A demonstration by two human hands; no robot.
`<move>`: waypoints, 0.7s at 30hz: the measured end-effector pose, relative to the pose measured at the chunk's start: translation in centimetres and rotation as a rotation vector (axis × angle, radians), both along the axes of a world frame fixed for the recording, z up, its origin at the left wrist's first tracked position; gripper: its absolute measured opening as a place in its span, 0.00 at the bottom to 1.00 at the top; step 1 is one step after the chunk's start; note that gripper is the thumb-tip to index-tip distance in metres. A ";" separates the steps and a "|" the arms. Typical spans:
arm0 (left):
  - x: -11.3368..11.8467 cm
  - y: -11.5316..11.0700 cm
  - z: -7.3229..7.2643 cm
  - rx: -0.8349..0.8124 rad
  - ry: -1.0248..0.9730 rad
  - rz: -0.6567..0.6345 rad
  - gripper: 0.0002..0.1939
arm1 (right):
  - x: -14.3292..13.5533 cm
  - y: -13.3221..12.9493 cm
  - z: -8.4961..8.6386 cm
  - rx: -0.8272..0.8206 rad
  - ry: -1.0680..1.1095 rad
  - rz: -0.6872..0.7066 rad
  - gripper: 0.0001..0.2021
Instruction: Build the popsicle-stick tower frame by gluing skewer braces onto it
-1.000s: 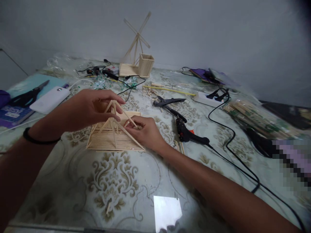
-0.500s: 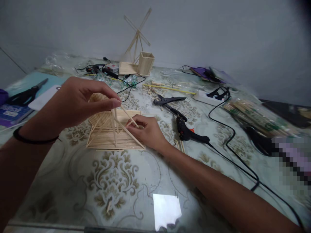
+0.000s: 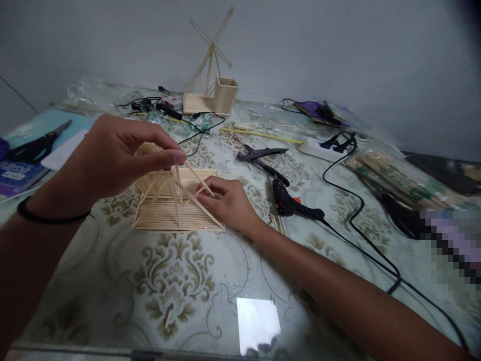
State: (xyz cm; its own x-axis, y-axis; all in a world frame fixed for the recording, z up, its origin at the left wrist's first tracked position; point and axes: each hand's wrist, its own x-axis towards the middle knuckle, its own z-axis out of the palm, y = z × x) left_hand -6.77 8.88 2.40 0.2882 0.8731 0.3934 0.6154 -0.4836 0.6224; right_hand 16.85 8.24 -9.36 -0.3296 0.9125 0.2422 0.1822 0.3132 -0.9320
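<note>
A small model of thin wooden sticks stands on the table, with a flat slatted base (image 3: 158, 215), slanted legs and a slatted box (image 3: 150, 180) at its back left. My left hand (image 3: 128, 155) is above it, thumb and forefinger pinched on the upper end of a wooden stick (image 3: 199, 176) that slopes down to the right. At the right side of the base, my right hand (image 3: 229, 200) is closed, its fingertips around a thin stick low in the frame; the exact grip is partly hidden.
A finished-looking stick windmill (image 3: 212, 50) with a box stands by the wall. To the right lie pliers (image 3: 259, 155), a black glue gun (image 3: 293, 203) with its cord, a power strip (image 3: 319, 150) and bagged sticks (image 3: 394, 175). Scissors (image 3: 41, 143) lie at the left.
Both hands keep their grips in nearly the same place. The view has shifted very slightly; the model stands where it was.
</note>
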 end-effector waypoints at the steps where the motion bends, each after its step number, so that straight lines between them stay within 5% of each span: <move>1: 0.0 0.0 0.0 -0.004 -0.004 -0.004 0.16 | 0.0 0.0 0.0 -0.003 0.005 0.000 0.21; 21: 0.2 0.1 -0.1 0.026 -0.026 -0.047 0.15 | -0.1 0.1 -0.1 -0.020 0.026 -0.006 0.24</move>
